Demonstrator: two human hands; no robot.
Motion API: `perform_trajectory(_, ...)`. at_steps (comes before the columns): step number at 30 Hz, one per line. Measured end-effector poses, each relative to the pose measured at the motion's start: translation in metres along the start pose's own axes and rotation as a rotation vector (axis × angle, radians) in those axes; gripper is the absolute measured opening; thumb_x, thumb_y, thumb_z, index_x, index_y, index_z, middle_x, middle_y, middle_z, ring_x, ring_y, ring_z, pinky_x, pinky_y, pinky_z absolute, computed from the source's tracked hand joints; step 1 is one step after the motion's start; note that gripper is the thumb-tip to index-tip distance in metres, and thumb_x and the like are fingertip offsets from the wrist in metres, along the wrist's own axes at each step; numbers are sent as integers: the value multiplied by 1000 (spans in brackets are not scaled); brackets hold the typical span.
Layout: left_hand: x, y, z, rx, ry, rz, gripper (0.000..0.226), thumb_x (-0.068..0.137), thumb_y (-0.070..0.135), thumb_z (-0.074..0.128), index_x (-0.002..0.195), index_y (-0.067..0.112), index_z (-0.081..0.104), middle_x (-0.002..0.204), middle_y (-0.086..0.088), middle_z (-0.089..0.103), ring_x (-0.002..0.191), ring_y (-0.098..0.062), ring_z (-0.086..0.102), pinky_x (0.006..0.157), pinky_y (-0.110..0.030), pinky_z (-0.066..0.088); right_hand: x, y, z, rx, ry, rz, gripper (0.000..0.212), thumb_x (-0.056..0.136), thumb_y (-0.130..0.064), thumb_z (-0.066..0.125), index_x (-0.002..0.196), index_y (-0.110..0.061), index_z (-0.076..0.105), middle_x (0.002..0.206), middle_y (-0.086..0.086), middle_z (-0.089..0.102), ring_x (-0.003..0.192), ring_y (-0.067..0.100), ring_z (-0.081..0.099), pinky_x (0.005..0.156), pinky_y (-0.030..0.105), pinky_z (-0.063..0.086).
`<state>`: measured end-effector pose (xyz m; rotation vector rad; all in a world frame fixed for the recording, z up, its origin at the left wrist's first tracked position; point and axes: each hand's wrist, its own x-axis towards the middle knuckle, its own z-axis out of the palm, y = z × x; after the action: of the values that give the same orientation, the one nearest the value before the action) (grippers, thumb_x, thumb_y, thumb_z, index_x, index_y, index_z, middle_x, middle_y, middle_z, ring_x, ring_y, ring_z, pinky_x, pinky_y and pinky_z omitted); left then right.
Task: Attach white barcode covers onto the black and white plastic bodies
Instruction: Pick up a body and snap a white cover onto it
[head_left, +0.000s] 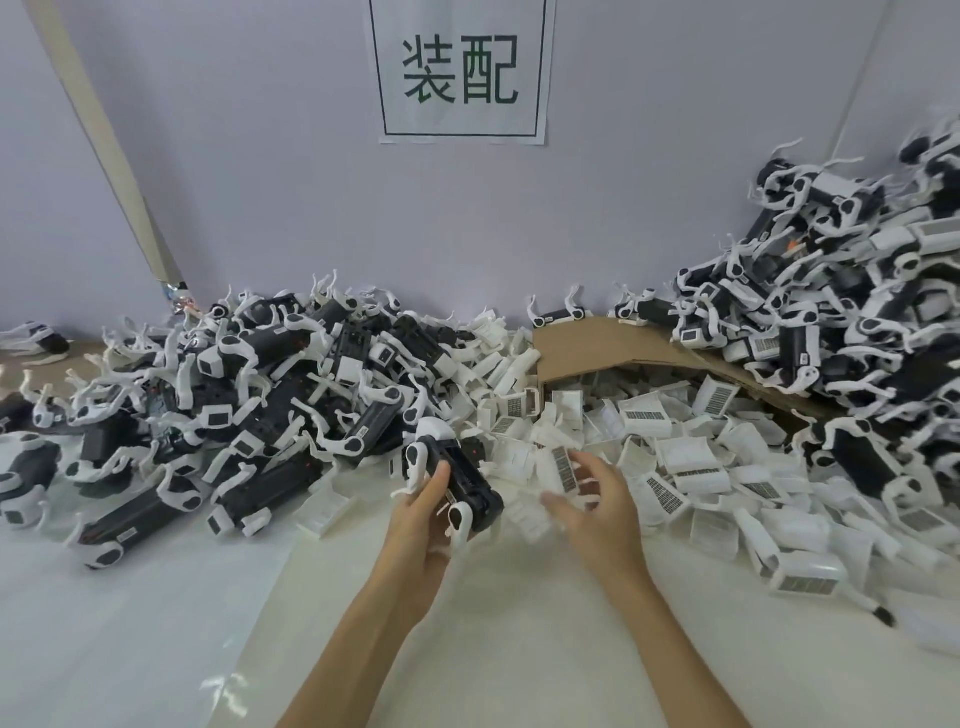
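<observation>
My left hand (423, 525) grips a black and white plastic body (457, 473), held tilted above the table with its white legs sticking out. My right hand (597, 506) is just to its right, blurred by motion, with a white barcode cover (563, 470) at its fingertips; whether the fingers pinch the cover I cannot tell. A spread of loose white barcode covers (691, 457) lies right behind and beside that hand.
A heap of black and white bodies (234, 395) fills the left of the white table (156, 623). A taller heap (857, 312) rises at the right. A brown cardboard sheet (597, 343) leans at the back wall under a paper sign (460, 70).
</observation>
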<state>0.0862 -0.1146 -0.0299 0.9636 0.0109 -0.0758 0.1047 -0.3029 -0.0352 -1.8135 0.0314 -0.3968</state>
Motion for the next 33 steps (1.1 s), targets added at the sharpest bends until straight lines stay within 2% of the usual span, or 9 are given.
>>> perform_trajectory(3,1,-1,-2,-50,-32,-12,21,83,25,63,89,20,82,96,-8,75,83,-22,74,68,-30,61,1,-11,-9,361,-128,102,45,66,-19,67,110,-27,70,106,-7,71,83,5,61,66,20,43)
perform_trajectory(6,-2,0,-2,23,-75,7,18,83,25,66,91,21,81,96,-5,75,84,-15,73,68,-25,59,0,-14,-13,508,-220,138,49,66,-20,62,113,-26,73,101,-4,72,81,6,60,67,26,40)
perform_trajectory(10,-5,-1,1,135,-132,18,15,85,30,73,95,22,80,98,-3,74,90,-13,72,68,-23,56,0,-13,-13,610,-288,139,31,76,-23,68,106,-30,73,96,6,69,83,16,63,66,27,43)
perform_trajectory(14,-7,-4,3,199,-155,17,28,80,38,77,100,18,77,102,-8,72,93,-17,70,73,-25,56,-3,-15,-12,575,-308,97,34,74,-27,74,108,-29,72,102,6,69,86,17,63,67,28,44)
perform_trajectory(17,-8,-5,4,202,-168,15,42,82,41,77,104,5,70,102,-17,66,96,-25,64,81,-33,53,-6,-18,-12,518,-297,14,45,73,-15,75,117,-21,69,106,3,73,93,18,68,71,24,52)
perform_trajectory(20,-10,-5,5,203,-193,-10,53,83,41,75,114,-2,68,113,-25,67,104,-31,65,98,-45,52,-7,-17,-11,366,-240,-88,48,75,3,79,119,-13,66,112,10,71,106,24,68,82,33,58)
perform_trajectory(25,-9,-7,8,217,-205,-31,52,84,42,72,119,3,69,123,-25,66,109,-31,64,102,-48,50,-11,-19,-2,198,-180,-259,64,75,17,72,110,-36,70,117,-1,63,101,8,65,78,28,57)
perform_trajectory(29,-10,-6,8,203,-204,-41,56,81,44,74,120,4,69,122,-26,66,108,-29,64,100,-44,51,-13,-19,-2,216,-168,-330,68,75,22,66,106,-38,72,113,-5,66,102,11,67,79,24,56)
perform_trajectory(33,-10,-7,9,220,-218,-86,46,81,46,75,110,10,74,109,-17,70,101,-24,67,98,-41,53,-17,-20,2,188,-12,-383,62,81,15,68,109,-40,72,109,-4,65,98,5,65,76,14,51)
